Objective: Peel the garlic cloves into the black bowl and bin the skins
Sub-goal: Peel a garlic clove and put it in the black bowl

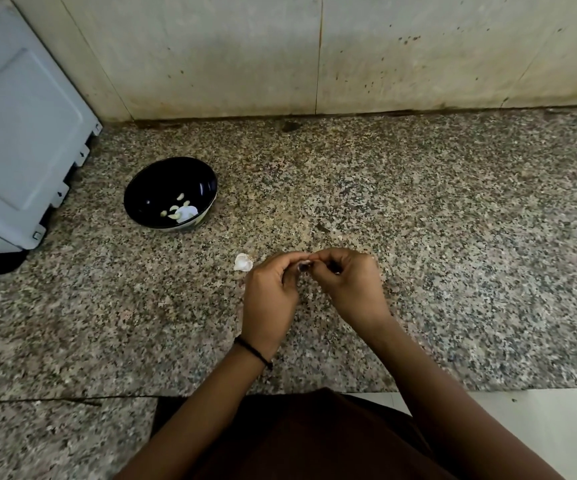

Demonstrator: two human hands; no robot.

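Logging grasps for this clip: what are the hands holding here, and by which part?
The left hand and right hand pinch one small item, likely a garlic clove, between their fingertips. It is mostly hidden, so which part cannot be told.

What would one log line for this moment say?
step: peeling | left hand: pinches clove, mostly hidden | right hand: pinches same clove | bowl: cloves inside | counter: garlic piece by left hand

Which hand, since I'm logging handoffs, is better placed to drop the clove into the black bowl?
Left, probably. Both hands pinch the clove, but the black bowl sits up and left of them, nearer the left hand; the right hand would have to cross over it.
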